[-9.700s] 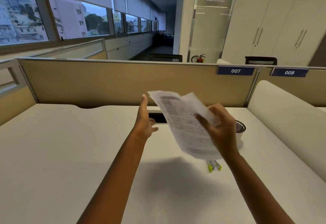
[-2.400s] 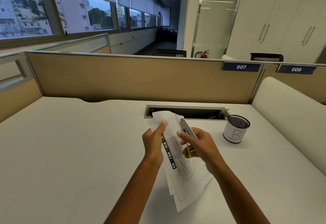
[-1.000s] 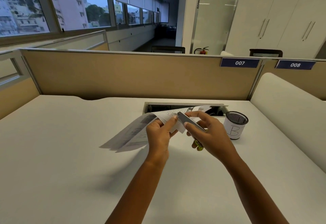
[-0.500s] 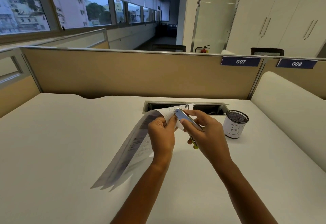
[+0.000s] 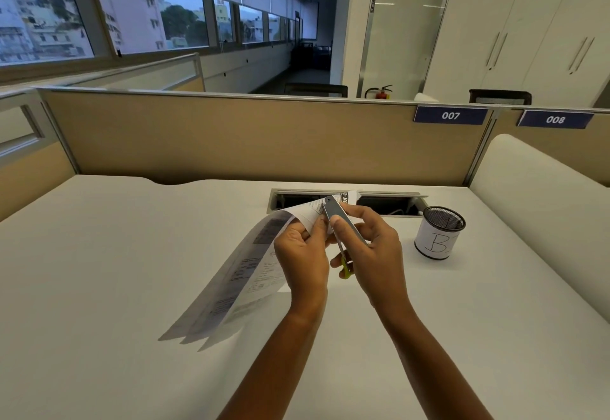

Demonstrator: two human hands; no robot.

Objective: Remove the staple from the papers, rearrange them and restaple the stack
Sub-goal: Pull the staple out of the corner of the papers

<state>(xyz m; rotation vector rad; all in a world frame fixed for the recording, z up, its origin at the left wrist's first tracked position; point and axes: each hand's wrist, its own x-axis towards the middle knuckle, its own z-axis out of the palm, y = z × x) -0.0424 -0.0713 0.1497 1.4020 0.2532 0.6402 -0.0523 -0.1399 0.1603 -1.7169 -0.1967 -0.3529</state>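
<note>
Two bare forearms reach in from the near edge of the smooth white desk, and both hands meet over its middle. The left hand is curled shut, fingers and thumb pinching the top corner of the stack of printed white papers. From that pinch the sheets hang down and toward the left; their lower corners fan apart into three separate points close to the desk surface, though contact with it cannot be made out. The upper corner of the pages curls up past the fingers, with dark print showing.

Just beside it, the right hand is closed around a slim grey metal stapler with a yellow-green underside. The thumb presses on the flat top arm, and the other fingers wrap underneath. The stapler's front tip sits at the pinched paper corner, touching the left fingertips; the staple itself is too small to see.

Further back and to the right stands a round black wire-mesh cup wrapped in white paper marked with a handwritten letter B; what it holds cannot be seen. Behind the hands, a rectangular cable slot is cut into the desk, dark inside. A tan fabric partition with a blue 007 label closes off the far edge.
</note>
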